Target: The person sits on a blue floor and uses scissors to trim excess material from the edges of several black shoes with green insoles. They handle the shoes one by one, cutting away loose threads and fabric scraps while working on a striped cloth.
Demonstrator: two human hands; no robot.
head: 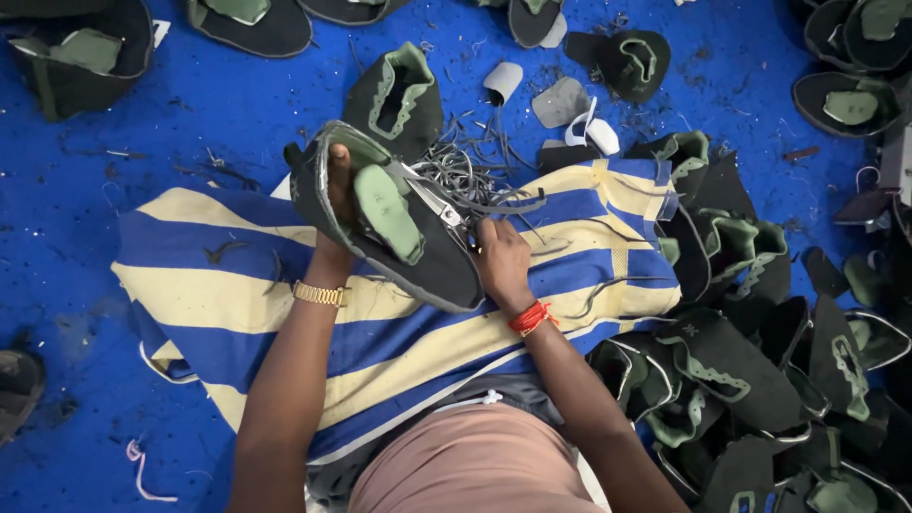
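The scissors (439, 204) could nick the left hand (339, 195), I'd say, since its fingers are curled inside the shoe upper (399, 233), close to where the blades meet the edge; a slip might also cut too deep into the fabric. The right hand (501, 261) is closed around the scissors' handles. The upper is held above the striped blue and yellow cloth (247, 285) on the lap: dark, with a green lining and tongue, its rim ragged with grey strips (470, 176). More uppers (731, 380) lie heaped at right.
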